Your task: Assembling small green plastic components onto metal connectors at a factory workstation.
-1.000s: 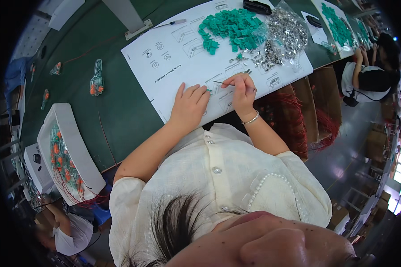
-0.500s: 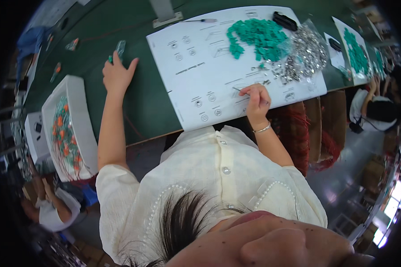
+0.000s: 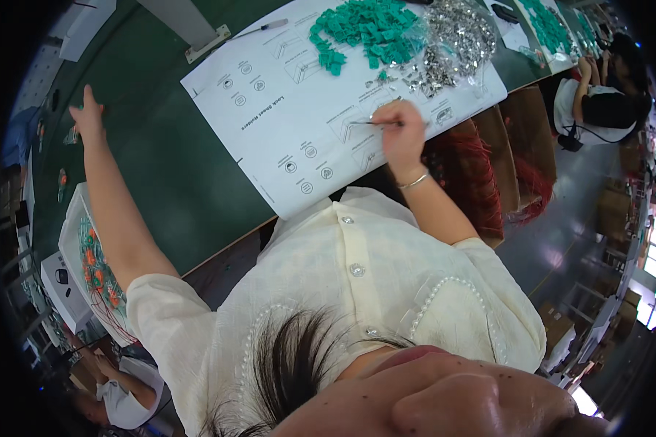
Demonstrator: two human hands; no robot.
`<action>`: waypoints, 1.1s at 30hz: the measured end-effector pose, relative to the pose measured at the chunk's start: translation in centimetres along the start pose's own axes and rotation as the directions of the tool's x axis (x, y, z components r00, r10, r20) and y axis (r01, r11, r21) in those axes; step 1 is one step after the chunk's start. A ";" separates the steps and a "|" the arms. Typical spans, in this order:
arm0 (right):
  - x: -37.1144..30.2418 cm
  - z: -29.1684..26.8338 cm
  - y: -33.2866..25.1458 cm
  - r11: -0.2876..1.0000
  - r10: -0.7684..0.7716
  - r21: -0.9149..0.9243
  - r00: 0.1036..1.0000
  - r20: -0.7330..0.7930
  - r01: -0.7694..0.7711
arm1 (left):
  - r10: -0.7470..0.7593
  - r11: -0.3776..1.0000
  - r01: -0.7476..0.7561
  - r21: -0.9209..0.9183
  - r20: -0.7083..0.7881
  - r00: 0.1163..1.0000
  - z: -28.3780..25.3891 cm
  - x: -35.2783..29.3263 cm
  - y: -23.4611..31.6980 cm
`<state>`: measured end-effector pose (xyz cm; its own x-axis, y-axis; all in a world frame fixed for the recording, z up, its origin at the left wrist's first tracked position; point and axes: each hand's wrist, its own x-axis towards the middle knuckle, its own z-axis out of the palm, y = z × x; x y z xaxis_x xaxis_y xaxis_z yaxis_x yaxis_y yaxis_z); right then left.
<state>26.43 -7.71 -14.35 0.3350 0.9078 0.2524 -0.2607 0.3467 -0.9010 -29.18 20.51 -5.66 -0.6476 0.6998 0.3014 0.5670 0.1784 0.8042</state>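
Note:
My left hand [image 3: 90,118] reaches out over the far left of the green table, index finger and thumb spread apart. Beside it lies a small green and orange part [image 3: 71,136]; whether the hand touches it I cannot tell. My right hand [image 3: 402,131] is over the printed paper sheet [image 3: 270,146], fingers closed round thin, pointed metal tweezers [image 3: 361,122] whose tips point left. Beyond the right hand are a heap of green plastic pieces [image 3: 368,29] and a clear bag of shiny metal pieces [image 3: 463,36], some spilled onto the sheet.
A white foam box [image 3: 76,211] of green and orange wired parts stands left. A metal post [image 3: 182,22] rises at the back, beside a slim grey-handled tool [image 3: 273,25]. Red wires [image 3: 474,171] hang by cardboard at the right. Other people sit at both sides.
My left hand has moved farther left, and the green part that lay by its fingertips no longer shows there. My right hand has lifted and turned with the tweezers. The view has shifted.

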 end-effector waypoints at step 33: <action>-32.9 -41.6 7.3 -0.814 0.473 -0.439 0.003 -0.881 -0.380 | 0.642 0.681 -0.732 -0.038 0.512 0.571 -1.8 -36.6 0.7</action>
<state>51.15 -44.91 -43.87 0.6756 -0.0408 -0.7361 0.4820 -0.7311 0.4829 -5.96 -6.18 -15.19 0.2549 0.8678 0.4265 0.8402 -0.4172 0.3466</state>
